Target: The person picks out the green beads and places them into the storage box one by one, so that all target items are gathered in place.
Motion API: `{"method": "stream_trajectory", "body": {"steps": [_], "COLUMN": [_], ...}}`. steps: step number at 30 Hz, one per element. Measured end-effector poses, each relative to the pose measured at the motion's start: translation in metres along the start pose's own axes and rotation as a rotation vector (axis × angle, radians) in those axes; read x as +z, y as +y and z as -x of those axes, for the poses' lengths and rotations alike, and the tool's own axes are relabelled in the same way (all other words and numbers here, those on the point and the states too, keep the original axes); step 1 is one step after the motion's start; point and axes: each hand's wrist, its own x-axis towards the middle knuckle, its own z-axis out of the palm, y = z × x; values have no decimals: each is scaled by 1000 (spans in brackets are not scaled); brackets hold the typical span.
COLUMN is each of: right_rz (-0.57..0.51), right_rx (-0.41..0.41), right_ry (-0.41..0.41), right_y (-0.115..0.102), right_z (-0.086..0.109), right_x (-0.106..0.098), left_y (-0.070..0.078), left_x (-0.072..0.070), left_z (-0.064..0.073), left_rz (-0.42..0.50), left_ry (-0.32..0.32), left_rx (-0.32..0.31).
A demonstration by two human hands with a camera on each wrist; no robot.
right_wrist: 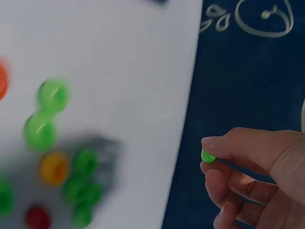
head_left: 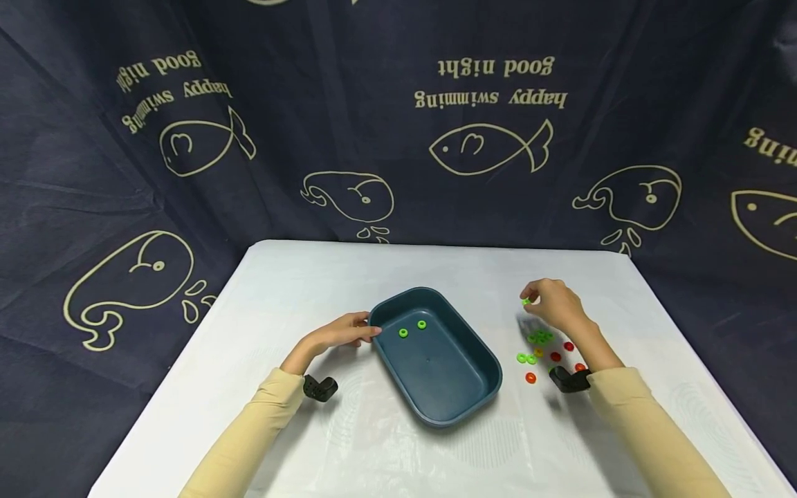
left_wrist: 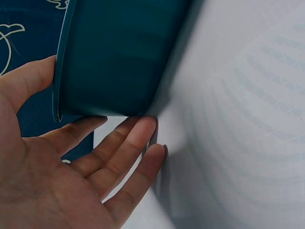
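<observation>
A dark blue plastic bin (head_left: 429, 370) stands on the table with two small green rings (head_left: 403, 333) inside. At its far left corner, my left hand (head_left: 341, 330) holds the rim, thumb over the edge and fingertips against the outer wall (left_wrist: 119, 57). Off to the bin's right, my right hand (head_left: 556, 302) is raised above the table. It pinches a small green ring (right_wrist: 208, 156) between thumb and fingertip. Below that hand lie several loose green rings (head_left: 540, 337), a yellow ring (head_left: 538, 353) and several red or orange-red rings (head_left: 555, 357).
A white cloth (head_left: 299, 290) covers the table. Behind and beside it hangs a dark blue curtain (head_left: 349, 104) with fish and whale drawings. Black wrist mounts (head_left: 320, 389) sit on both arms; the right one partly covers a green ring.
</observation>
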Motion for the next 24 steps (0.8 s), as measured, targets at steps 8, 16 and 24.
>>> {"method": "stream_trajectory", "body": {"steps": [8, 16, 24], "right_rz": [-15, -52, -93], "right_rx": [-104, -178, -244], "right_ry": [34, 34, -22], "right_y": [-52, -99, -135], "right_z": [-8, -19, -28], "right_x": [-6, 4, 31], "left_y": [1, 0, 0], "left_x": [-1, -1, 0], "left_z": [-1, -2, -2], "left_rz": [-13, -7, 0], "left_ry": [-3, 2, 8], "left_rx": [9, -25, -24]}}
